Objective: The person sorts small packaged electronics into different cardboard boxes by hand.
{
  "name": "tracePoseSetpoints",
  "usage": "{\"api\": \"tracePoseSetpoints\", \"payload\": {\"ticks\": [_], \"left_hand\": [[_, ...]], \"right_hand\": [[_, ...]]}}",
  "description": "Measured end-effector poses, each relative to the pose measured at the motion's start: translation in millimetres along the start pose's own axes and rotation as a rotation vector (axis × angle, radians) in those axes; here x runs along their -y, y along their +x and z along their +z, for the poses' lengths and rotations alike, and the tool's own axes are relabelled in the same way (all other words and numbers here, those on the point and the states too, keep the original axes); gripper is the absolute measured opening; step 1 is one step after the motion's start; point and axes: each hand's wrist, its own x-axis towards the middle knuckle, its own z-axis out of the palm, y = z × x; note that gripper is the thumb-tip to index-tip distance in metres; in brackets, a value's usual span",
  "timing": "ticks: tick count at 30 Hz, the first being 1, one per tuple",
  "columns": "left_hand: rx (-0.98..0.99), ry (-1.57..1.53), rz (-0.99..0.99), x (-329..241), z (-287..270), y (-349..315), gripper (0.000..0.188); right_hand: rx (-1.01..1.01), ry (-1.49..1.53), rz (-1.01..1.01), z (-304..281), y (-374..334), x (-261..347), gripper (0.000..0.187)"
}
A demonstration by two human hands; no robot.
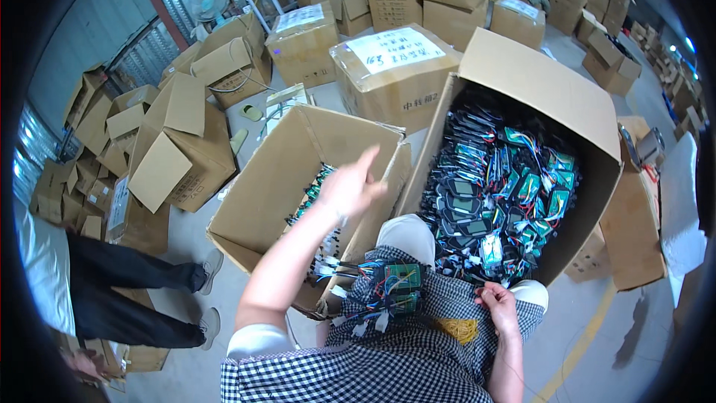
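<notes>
My left hand (pixel 352 185) reaches over the carton on the left (pixel 261 153), its fingers stretched apart and empty. Rows of small parts with white connectors (pixel 326 242) show inside that carton, partly hidden by my forearm. Near my right knee, my right hand (pixel 498 307) has its fingers curled together; anything between them is too small to make out. Several green circuit boards with wires and white plugs (pixel 403 276) lie on my checked lap. Beside them rests a bundle of yellow bands (pixel 457 330). A deep carton (pixel 548 78) at the right holds many black display units with wired green boards (pixel 477 194).
Closed cartons (pixel 395 89) stand just beyond the two open ones. More open boxes (pixel 183 149) are piled at the left. A person in dark trousers (pixel 127 291) stands at the left edge. A carton with white sheeting (pixel 680 201) is at the far right.
</notes>
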Motion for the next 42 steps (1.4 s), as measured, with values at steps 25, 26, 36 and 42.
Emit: {"api": "tracePoseSetpoints", "payload": {"ticks": [25,26,36,42], "left_hand": [[0.334,-0.768,-0.051,65,61,-15,0.030],[0.313,-0.802,-0.066,66,64,-19,0.029],[0.307,-0.489,0.113,12,165,67,0.057],[-0.057,-0.886,-0.468,25,272,147,0.065]], "right_hand": [[-0.615,-0.696,-0.461,-6,148,13,0.033],[-0.646,-0.692,-0.423,-2,151,15,0.031],[-0.445,-1.207,-0.789,70,136,37,0.039],[-0.251,-1.259,-0.873,124,147,47,0.031]]}}
